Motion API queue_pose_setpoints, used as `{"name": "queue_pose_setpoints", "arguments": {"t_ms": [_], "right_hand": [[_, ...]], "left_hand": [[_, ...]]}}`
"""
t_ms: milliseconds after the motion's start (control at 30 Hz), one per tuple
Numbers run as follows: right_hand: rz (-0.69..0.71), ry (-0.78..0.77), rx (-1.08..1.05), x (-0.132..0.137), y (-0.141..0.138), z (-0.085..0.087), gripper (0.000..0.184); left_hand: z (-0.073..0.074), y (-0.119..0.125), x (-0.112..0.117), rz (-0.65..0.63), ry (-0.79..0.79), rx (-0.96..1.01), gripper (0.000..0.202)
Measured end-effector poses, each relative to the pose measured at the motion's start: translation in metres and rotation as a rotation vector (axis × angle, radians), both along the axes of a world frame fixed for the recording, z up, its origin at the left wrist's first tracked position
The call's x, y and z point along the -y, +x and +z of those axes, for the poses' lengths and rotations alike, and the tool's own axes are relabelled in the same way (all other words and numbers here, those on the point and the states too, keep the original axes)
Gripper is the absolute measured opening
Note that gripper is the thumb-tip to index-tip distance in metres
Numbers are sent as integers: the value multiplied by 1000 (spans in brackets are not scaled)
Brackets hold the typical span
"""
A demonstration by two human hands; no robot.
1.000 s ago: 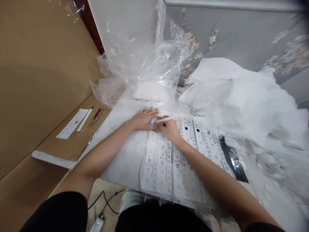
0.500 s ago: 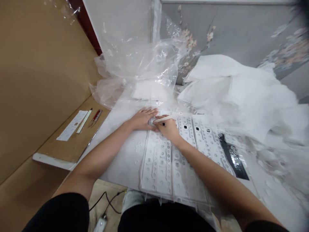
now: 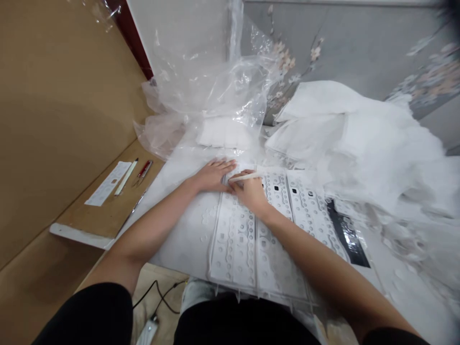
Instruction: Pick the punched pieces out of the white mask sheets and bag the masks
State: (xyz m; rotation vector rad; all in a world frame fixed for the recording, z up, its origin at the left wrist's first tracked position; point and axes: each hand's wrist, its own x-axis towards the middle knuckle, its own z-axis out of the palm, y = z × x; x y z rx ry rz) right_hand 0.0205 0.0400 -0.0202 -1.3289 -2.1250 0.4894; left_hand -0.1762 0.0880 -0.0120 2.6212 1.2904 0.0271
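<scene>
My left hand [image 3: 214,175] lies flat with fingers stretched out on the upper left part of a white sheet [image 3: 224,258] dotted with small round shapes and wavy lines. Close beside it, my right hand [image 3: 249,191] pinches a thin white stick-like tool [image 3: 249,176]. The tool's inner end is at my fingertips near the left thumb; its other end points right. What its tip touches is hidden. Similar sheet strips, with small black squares [image 3: 276,188], run to the right under and beyond my right forearm.
White soft sheets [image 3: 330,120] are heaped at the right, with clear plastic film [image 3: 215,91] behind. A glossy black strip [image 3: 348,235] lies right of the sheets. On the brown board [image 3: 97,225] at left are a patterned white strip [image 3: 109,183], a pale stick [image 3: 126,177] and a red-handled tool [image 3: 143,171].
The white tool now lies flatter, its far end lower. A black square visible under my right fingers before is now hidden. My left hand stays about where it was.
</scene>
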Motion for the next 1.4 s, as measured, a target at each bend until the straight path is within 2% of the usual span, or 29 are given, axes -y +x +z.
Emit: {"name": "queue_pose_setpoints", "arguments": {"t_ms": [167,333,600,900,1100,1200,1300,1400], "right_hand": [[64,210,260,11,-5,5,30],[65,247,395,13,-8,10,29],[-16,280,449,8,-11,8,28],[-100,227,332,1,-3,9,24],[-220,100,59,-7,1,8,23],[-233,51,-65,-8,4,6,20],[-214,25,-149,-7,7,5,17],[-199,14,-206,-7,10,5,15]], "left_hand": [[-3,-2,0,-27,29,13,98],[-3,-2,-1,-36,21,7,97],[-2,1,3,8,25,38,97],[-1,2,3,13,14,90,101],[-1,4,6,23,15,34,110],[-2,4,8,27,17,42,106],[-5,2,7,43,50,156,100],[-6,1,3,96,132,420,72]]}}
